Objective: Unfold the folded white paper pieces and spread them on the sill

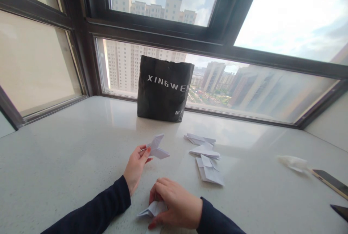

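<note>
Between the thumb and fingers of my left hand is a folded white paper piece, its two pointed arms spreading to the right. It is held up off the white sill. My right hand is lower and nearer to me, its thumb and fingers closed around another folded paper piece. Part of that piece is hidden under the fingers. To the right lie more folded white papers: a narrow one, a pointed one and a squarish one.
A black bag with white lettering stands against the window at the back of the sill. On the right lie a white, crumpled-looking item, a flat dark slab like a phone and a dark pointed object at the edge.
</note>
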A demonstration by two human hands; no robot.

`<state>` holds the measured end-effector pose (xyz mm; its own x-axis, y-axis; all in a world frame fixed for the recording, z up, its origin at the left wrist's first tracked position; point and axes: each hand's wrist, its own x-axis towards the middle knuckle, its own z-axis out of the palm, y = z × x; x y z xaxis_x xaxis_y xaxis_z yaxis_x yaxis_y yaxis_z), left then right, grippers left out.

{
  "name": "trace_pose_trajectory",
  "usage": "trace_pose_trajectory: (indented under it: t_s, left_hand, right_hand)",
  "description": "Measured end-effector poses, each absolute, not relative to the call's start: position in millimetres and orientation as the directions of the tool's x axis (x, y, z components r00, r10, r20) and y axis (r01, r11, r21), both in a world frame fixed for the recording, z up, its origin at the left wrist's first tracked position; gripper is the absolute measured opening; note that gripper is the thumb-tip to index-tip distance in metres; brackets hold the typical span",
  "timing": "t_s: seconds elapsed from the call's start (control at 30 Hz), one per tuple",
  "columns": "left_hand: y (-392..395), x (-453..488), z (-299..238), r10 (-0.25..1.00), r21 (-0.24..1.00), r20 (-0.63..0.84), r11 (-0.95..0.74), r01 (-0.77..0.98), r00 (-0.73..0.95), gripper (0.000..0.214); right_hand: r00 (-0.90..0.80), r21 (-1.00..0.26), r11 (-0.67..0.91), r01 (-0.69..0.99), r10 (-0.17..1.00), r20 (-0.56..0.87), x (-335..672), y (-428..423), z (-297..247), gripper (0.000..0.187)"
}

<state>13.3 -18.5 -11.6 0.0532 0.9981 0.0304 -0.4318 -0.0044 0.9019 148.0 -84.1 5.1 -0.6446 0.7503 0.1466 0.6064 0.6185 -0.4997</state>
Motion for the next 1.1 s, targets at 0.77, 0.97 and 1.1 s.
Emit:
trace_pose_trajectory:
  t_s: [0.77,0.97,1.1]
  left_hand:
    - [-22,13,-6,0.99,0.85,-0.045,0.109,-0.516,0.134,0.044]
    - [-25,13,-2,0.982,0.885,-0.069,0.141,-0.443,0.176,0.062]
    - [-30,14,-2,0.94,0.922,-0.05,0.172,-0.346,0.337,0.064]
  right_hand:
    - [0.023,-0.744,0.416,0.523,0.865,0.5,152,-76,2,0.024]
    - [0.141,-0.904,0.357,0.233,0.908,0.395,155,-70,-5,0.024]
    - [0.156,-0.914,0.368,0.17,0.906,0.394,155,-68,-3,0.022]
